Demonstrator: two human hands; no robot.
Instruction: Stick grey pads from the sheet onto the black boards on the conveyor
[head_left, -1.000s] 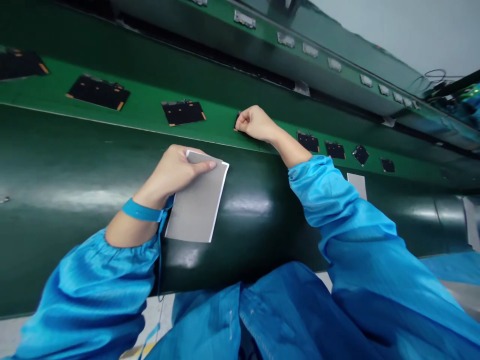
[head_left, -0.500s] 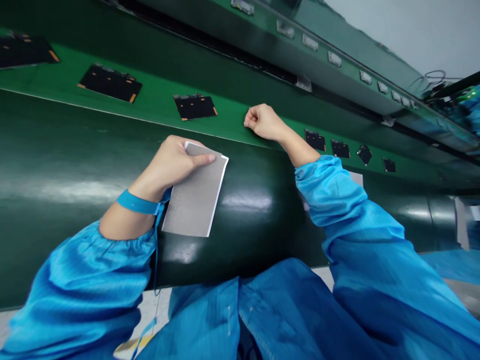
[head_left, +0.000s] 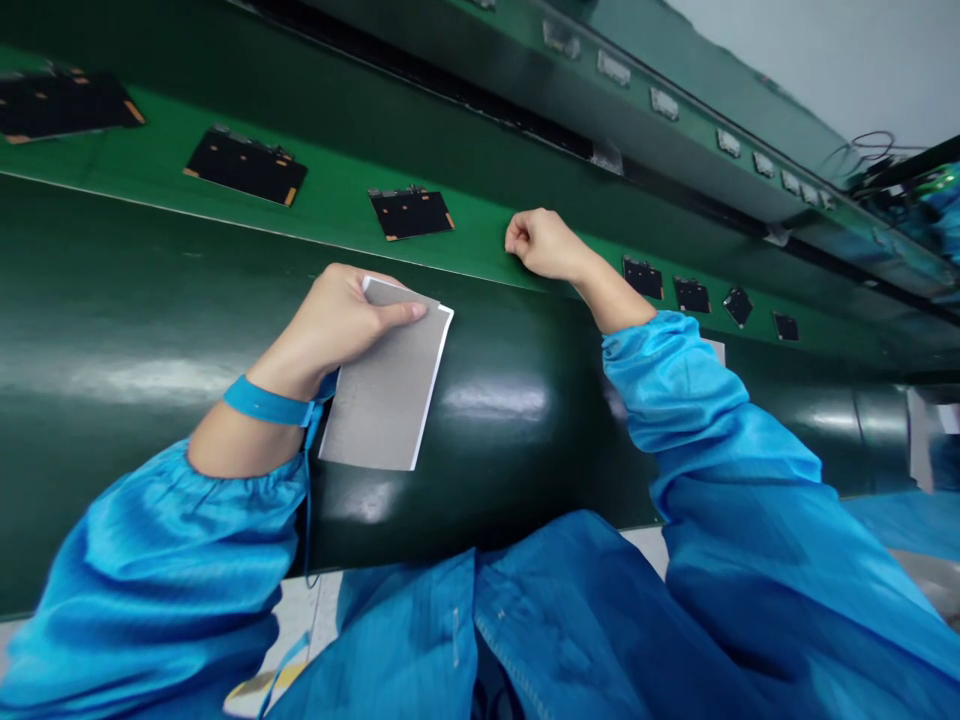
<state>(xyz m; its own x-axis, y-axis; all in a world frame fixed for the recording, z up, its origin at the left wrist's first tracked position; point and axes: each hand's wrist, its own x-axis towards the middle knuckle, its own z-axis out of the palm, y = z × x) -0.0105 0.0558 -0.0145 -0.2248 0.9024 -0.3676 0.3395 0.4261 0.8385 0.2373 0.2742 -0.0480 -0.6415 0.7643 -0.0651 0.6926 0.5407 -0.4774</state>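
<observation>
My left hand grips a grey sheet with white edges, thumb on top and fingers beneath, over the dark green bench front. A blue strap circles that wrist. Above the green belt, my right hand is closed, fingertips curled together; whatever may be in them is hidden. To its left lies a flat black panel with orange corner patches. On its other side, past the wrist, another black panel rests on the belt.
More black panels lie spaced along the green belt. An upper ledge at the back carries a row of small pale parts. A pale sheet shows partly behind my right sleeve. Cables hang at far right.
The black panels on the belt have shifted right. My right hand has moved right along with them, still closed. My left hand and the grey sheet have drifted slightly left.
</observation>
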